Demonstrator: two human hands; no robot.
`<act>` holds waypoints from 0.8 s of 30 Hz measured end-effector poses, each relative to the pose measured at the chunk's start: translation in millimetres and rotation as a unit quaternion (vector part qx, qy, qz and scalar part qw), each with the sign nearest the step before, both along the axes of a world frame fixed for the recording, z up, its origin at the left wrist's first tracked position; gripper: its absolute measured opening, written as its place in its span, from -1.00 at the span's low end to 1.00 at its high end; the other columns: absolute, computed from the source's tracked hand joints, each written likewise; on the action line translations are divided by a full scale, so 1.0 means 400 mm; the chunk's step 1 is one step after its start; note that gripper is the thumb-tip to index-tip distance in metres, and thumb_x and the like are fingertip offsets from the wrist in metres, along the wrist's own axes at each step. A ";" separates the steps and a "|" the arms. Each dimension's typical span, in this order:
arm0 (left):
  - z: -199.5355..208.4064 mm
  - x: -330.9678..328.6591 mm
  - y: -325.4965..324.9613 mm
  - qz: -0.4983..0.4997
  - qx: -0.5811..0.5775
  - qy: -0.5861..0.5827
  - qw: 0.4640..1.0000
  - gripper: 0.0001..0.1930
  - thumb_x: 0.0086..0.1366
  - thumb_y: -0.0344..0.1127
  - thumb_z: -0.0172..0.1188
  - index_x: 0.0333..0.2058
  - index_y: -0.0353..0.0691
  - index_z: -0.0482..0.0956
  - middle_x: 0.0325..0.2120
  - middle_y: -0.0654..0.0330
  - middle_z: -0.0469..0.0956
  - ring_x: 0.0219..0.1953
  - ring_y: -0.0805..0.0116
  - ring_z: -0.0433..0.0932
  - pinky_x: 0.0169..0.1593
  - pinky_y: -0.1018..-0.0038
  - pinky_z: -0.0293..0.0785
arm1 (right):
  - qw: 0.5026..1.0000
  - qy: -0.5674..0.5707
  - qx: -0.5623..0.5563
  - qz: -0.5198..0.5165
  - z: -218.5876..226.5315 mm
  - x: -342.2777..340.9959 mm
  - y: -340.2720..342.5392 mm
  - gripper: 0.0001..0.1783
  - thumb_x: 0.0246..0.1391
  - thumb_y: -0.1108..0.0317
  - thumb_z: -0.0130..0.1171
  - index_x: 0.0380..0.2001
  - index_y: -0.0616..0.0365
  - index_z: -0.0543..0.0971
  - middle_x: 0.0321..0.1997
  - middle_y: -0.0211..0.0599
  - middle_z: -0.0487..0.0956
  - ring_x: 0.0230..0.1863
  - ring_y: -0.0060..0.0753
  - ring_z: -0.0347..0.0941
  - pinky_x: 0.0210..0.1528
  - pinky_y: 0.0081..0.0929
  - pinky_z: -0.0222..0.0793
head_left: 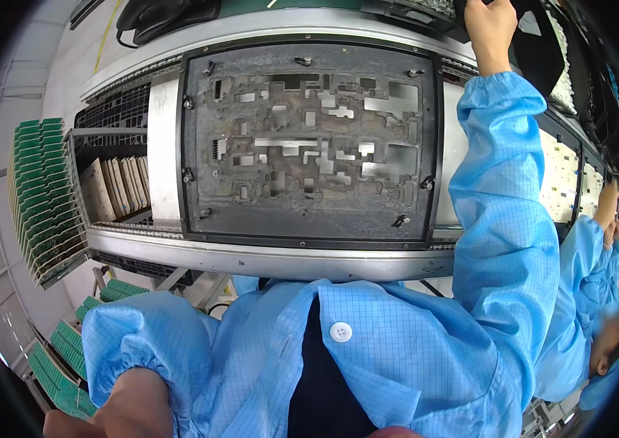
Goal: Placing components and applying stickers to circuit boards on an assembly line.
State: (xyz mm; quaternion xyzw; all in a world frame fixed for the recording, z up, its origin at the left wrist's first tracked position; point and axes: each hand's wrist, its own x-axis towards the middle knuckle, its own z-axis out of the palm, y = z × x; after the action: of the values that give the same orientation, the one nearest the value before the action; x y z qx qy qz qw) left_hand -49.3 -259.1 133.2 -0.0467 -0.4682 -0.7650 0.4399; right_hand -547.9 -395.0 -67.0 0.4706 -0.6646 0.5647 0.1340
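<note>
A black carrier frame [309, 219] with a grey cut-out plate lies flat on the metal conveyor rails in front of me. Small dark clips sit around its border, and the plate has many rectangular openings. My right hand [490, 33] reaches far forward past the rails, beside a black bin [539, 55] at the top right; the picture's edge cuts off its fingertips, so any hold there is hidden. Down at the lower left, my left hand [130, 412] hangs by my side, nearest to the green boards there. Its fingers are mostly out of the picture.
Green circuit boards [47, 197] stand in a rack at the left. Beige boards [118, 186] lean in a black crate beside it. More green boards [68, 347] are lower left. Pale panels [559, 179] lie on the line at right, where other people in blue sleeves [579, 248] work.
</note>
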 end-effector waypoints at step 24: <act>-0.331 0.644 -0.143 0.793 0.052 -0.567 0.217 -0.10 0.18 -0.16 0.25 0.29 -0.61 -0.02 0.27 -0.49 0.01 0.34 -0.26 0.06 0.35 0.15 0.06 | 0.909 -0.015 0.397 0.127 -0.221 0.074 0.424 -0.42 0.36 -0.12 -0.13 -0.35 0.26 0.48 -0.51 -0.38 0.45 -0.51 -0.60 0.29 -0.44 -0.54 0.21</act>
State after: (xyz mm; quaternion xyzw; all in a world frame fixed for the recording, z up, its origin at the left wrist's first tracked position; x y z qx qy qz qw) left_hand 208.3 -316.4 0.7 0.8173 -0.3484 0.1322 0.4395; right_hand -518.3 -225.4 -155.5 0.5569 -0.7704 0.2735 -0.1468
